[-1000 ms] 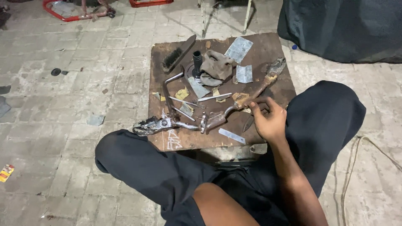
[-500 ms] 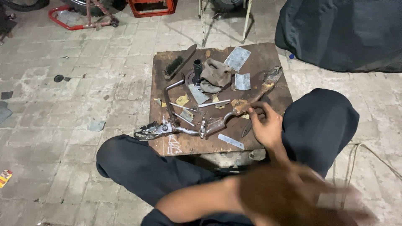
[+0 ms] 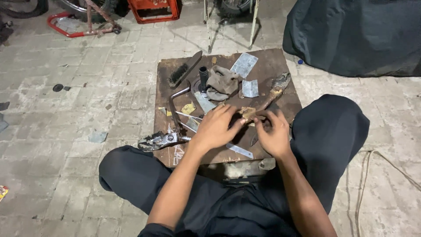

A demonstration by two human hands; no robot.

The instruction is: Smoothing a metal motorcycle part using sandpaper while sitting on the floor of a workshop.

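I sit cross-legged in front of a brown wooden board [image 3: 280, 57] on the floor. A long rusty tool [image 3: 272, 94] with a tan lower end lies slanted across the board. My left hand [image 3: 215, 128] reaches in from the left, and its fingertips grip the tan end. Facing it from the right, my right hand [image 3: 274, 132] has its fingers curled on the same end. A metal lever part [image 3: 158, 140] lies just left of my left wrist. A thin metal strip [image 3: 239, 150] shows between the hands.
On the board lie a black brush [image 3: 184, 69], a black socket [image 3: 204, 77], a grey rag [image 3: 223, 81], two sandpaper pieces [image 3: 244, 65], and a bent rod [image 3: 175, 100]. A dark tarp [image 3: 355, 35], red frame [image 3: 83, 24], red crate [image 3: 153, 8] and rope [image 3: 372, 175] surround it.
My left arm has swung up from my lap to the board, and that hand has joined the right one on the tool's end. The right hand has stayed in place.
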